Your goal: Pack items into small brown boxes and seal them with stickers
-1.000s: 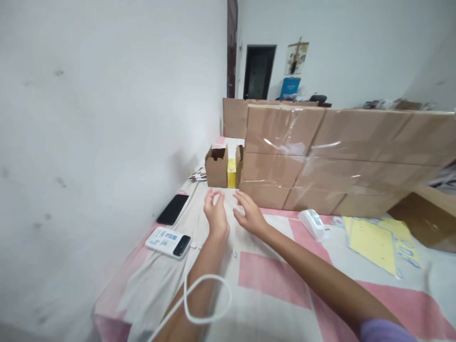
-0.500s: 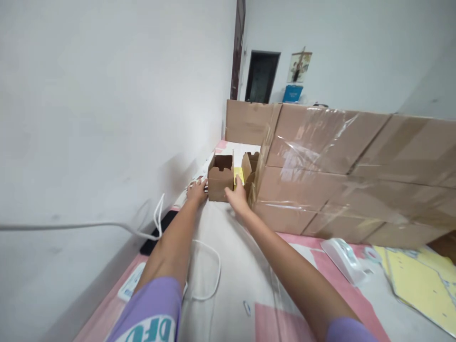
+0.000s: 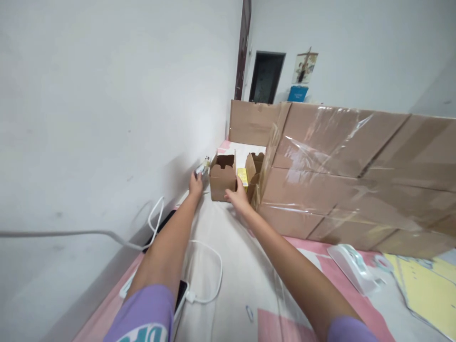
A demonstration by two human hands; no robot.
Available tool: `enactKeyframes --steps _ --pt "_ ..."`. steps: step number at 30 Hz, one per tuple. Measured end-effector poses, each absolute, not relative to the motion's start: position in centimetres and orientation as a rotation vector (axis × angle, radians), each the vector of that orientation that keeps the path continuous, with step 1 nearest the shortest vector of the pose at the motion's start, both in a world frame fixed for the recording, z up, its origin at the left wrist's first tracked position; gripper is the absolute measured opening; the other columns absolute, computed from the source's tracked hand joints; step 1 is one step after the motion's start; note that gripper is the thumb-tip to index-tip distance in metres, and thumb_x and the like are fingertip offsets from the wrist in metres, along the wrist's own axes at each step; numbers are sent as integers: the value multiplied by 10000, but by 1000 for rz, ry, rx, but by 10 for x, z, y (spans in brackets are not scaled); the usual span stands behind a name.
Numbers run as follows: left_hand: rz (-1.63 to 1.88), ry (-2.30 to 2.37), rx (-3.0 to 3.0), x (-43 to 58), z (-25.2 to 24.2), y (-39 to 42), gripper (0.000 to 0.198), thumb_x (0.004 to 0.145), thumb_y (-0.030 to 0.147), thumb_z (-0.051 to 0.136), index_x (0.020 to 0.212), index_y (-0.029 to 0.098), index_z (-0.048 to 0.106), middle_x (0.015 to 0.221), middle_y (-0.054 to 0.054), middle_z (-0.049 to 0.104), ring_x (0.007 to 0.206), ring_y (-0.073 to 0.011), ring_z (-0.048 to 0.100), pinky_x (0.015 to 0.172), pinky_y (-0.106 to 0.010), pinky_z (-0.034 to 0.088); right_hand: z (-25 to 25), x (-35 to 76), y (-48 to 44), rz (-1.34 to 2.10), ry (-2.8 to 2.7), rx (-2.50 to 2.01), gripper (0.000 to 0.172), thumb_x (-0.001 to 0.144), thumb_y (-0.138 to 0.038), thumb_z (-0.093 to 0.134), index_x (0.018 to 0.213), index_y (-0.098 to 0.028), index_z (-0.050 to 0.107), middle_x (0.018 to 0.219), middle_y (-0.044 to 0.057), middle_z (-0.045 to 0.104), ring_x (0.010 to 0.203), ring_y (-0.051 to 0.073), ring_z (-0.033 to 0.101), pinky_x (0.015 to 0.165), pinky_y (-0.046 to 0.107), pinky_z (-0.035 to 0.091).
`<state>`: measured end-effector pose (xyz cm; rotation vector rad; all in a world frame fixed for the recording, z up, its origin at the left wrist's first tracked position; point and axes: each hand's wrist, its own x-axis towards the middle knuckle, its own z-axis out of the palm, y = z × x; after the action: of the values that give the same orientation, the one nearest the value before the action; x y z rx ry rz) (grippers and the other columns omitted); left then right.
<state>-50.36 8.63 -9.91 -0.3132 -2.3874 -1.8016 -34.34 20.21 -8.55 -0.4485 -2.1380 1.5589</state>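
Note:
My left hand (image 3: 195, 184) is closed on a thin, pale printed item (image 3: 203, 166), raised on edge between the wall and a small open-topped cardboard box (image 3: 223, 184). Its exact kind is too small to make out. My right hand (image 3: 239, 197) grips the near right corner of that box, thumb against the front and fingers along the right side. Just beyond those fingers stands a yellow carton (image 3: 242, 176), between the open box and a second open cardboard box (image 3: 252, 173).
Large stacked cartons (image 3: 313, 185) wrapped in clear film stand on the right. A white tape dispenser (image 3: 354, 268) and yellow sheets (image 3: 427, 285) lie before them. A white cable (image 3: 219, 270) loops near my left arm, beside the wall (image 3: 107, 118).
My left hand has lifted the pale printed item upward beside the box. My right hand stays at the box's corner. The view has shifted slightly.

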Motion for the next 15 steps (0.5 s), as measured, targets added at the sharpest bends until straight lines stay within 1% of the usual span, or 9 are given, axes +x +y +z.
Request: enactKeyframes --steps 1,3,4,6,11,15 --pt "-1897 -2343 -285 -503 -96 86 434 939 427 612 1297 185 571 1318 -107 597 1139 -246 615 956 -485 549 -84 -344 200 1583 -2144 -429 909 806 -193 599 1608 -252 176 1459 169 514 786 175 693 774 365 590" --pt "-2083 -2261 -236 -497 -90 82 426 942 433 607 1287 184 575 1283 -103 613 1096 -232 630 924 -463 563 -81 -341 193 1579 -2173 -334 907 761 -187 632 1582 -255 251 1554 184 382 736 142 675 757 356 591" --pt "-2169 -2218 -215 -492 -86 78 429 944 437 604 1289 184 572 1270 -102 618 1077 -227 635 910 -455 569 -79 -338 189 1559 -2190 -264 889 744 -185 643 1560 -252 294 1582 184 322 728 128 667 763 353 591" --pt "-2321 -2126 -185 -479 -75 66 438 945 445 600 1295 183 567 1255 -101 623 1055 -222 641 892 -447 574 -72 -328 179 1511 -2205 -123 839 733 -180 648 1514 -247 350 1595 177 259 723 108 651 779 350 589" --pt "-2540 -1840 -205 -434 -35 19 444 947 457 593 1295 183 565 1248 -100 623 1044 -219 642 881 -442 576 -39 -282 142 1427 -2192 163 772 774 -174 632 1486 -268 350 1579 172 220 721 103 626 734 349 592" --pt "-2565 -1609 -297 -383 -5 -15 441 947 458 592 1288 179 567 1233 -97 628 1032 -217 643 873 -436 577 -12 -221 103 1346 -2148 327 737 810 -174 614 1493 -290 364 1559 149 256 780 128 636 781 372 596"
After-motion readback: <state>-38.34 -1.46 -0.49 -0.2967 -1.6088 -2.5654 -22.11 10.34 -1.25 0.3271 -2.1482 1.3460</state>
